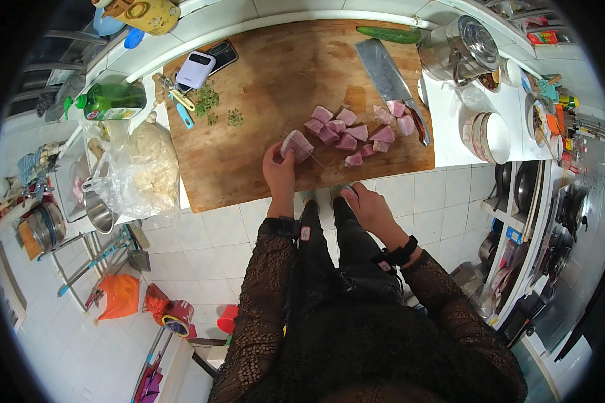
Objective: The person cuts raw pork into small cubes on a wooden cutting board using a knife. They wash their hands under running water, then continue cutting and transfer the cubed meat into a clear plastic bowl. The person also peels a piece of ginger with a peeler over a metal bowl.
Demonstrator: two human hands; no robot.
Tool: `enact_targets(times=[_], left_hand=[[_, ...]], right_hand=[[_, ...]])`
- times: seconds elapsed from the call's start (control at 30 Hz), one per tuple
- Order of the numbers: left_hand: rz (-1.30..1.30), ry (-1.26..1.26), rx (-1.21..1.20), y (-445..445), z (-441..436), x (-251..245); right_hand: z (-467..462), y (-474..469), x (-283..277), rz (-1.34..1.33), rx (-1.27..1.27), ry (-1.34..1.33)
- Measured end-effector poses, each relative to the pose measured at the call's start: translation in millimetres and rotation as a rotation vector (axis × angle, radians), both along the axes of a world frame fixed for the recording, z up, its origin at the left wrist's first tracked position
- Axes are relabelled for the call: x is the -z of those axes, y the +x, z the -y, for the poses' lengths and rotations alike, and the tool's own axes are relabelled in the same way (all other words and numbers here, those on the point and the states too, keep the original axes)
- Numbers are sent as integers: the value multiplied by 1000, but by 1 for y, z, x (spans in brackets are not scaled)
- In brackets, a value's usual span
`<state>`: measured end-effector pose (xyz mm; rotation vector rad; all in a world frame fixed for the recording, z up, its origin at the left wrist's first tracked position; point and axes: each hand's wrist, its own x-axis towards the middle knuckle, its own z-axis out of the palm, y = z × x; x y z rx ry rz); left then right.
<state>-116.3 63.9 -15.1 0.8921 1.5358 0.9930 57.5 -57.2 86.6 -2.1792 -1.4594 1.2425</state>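
Observation:
My left hand [281, 169] presses a larger chunk of pink meat [300, 146] against the wooden cutting board [262, 75], near its front edge. My right hand [375, 207] is closed around the handle of a slim knife [318, 162], just in front of the board. Seen nearly edge-on, the thin blade crosses the chunk; how deep it sits cannot be told. Several cut meat pieces [346, 142] lie to the right. A cleaver [380, 65] rests on the board's right side, some meat beside its handle. Small heaps of chopped greens [206, 101] lie at the left.
At the board's back are a cucumber [388, 34], a lilac device [195, 69] and a dark phone [224, 55]. A peeler [182, 110] lies left. Beyond stand a green soap bottle [113, 102] and a plastic bag [146, 171]. Right are a steel pot [446, 55] and stacked bowls [489, 137].

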Motion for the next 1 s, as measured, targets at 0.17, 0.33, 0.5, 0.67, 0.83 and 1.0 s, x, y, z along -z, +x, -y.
enact_targets(times=[0.17, 0.33, 0.5, 0.67, 0.83, 1.0], left_hand=[[-82, 2, 16, 0, -2, -3], [-105, -13, 7, 1, -2, 3], [-156, -80, 11, 0, -2, 10], [-272, -52, 56, -5, -2, 13], [-313, -61, 77, -8, -2, 12], [-253, -61, 57, -6, -4, 9]], right_hand=[[-1, 2, -12, -1, -39, -28], [3, -4, -16, 52, -37, -71], [2, -10, -7, 97, -70, -48], [-38, -27, 29, 144, -118, -16], [-51, -38, 55, 134, -132, 102], [9, -6, 42, 163, -74, -133]])
